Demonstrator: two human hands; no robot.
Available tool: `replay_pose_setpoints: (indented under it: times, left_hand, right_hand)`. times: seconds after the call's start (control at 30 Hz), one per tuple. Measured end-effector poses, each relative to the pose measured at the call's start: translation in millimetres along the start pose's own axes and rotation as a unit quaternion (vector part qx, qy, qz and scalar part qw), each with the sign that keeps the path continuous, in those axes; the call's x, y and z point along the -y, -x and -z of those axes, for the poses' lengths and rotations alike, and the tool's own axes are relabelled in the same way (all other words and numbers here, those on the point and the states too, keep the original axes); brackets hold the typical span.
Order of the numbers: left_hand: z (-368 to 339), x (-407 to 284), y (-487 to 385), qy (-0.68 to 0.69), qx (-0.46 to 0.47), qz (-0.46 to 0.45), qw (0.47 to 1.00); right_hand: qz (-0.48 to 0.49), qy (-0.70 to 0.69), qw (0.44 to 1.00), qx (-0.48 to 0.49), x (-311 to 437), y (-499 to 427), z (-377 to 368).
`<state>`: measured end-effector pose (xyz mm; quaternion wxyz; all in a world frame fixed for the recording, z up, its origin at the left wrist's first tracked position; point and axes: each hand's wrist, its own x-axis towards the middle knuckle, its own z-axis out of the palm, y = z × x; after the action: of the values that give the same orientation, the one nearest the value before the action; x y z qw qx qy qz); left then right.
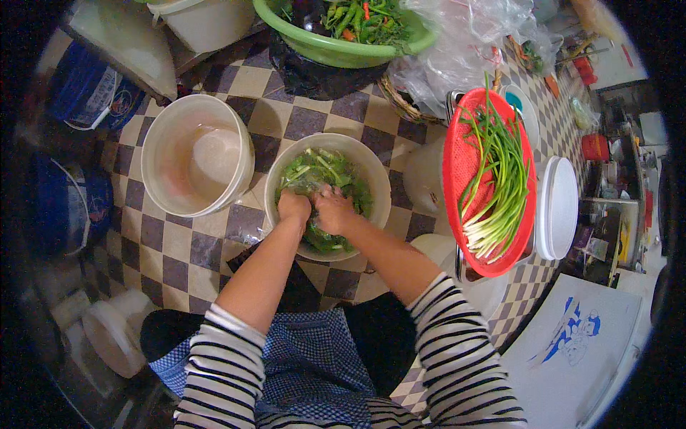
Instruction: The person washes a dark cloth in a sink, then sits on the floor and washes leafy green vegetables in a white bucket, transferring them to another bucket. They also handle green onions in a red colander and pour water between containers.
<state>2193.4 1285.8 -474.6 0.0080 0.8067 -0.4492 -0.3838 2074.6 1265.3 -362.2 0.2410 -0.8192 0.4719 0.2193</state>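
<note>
A round white plastic bucket stands on the floor before me, with leafy greens in water inside it. Both of my hands are down in this bucket, close together among the leaves. My left hand is bent at the wrist, and its fingertips are hidden by the greens and water. Beside it, my right hand presses onto the leaves with its fingers pointing away from me. Whether either hand grips any leaves cannot be made out.
Left is another white bucket holding some water. At right, a red plastic basket carries spring onions. A green basin of chilli peppers sits ahead, beside clear plastic bags. Blue buckets stand far left.
</note>
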Motion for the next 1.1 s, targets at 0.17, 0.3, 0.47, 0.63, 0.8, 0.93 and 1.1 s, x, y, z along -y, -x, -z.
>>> replay_pose_setpoints:
  times: [0.17, 0.3, 0.47, 0.63, 0.8, 0.93, 1.1]
  left_hand:
    - [71, -54, 114, 0.290, -0.031, -0.031, 0.956]
    - [99, -41, 156, 0.154, -0.160, -0.225, 0.949]
    - [101, -35, 163, 0.097, -0.263, -0.247, 0.928]
    - [104, -34, 152, 0.128, -0.285, -0.283, 0.907]
    - [106, -41, 144, 0.247, -0.216, -0.214, 0.920]
    - [103, -49, 142, 0.251, -0.235, -0.243, 0.907]
    - [113, -37, 131, 0.347, -0.202, -0.171, 0.900]
  right_hand:
    - [-0.044, -0.174, 0.972, -0.151, -57, 23, -2]
    - [-0.100, -0.213, 0.931, -0.278, -51, 14, 2]
    - [-0.024, -0.234, 0.907, -0.348, -19, -51, 13]
    - [-0.011, -0.213, 0.963, -0.167, -10, -67, 3]
    - [0.023, -0.259, 0.940, -0.219, -6, -57, -3]
    - [0.040, -0.253, 0.948, -0.187, -14, -61, -16]
    - [0.190, -0.266, 0.881, -0.341, -21, -4, 27]
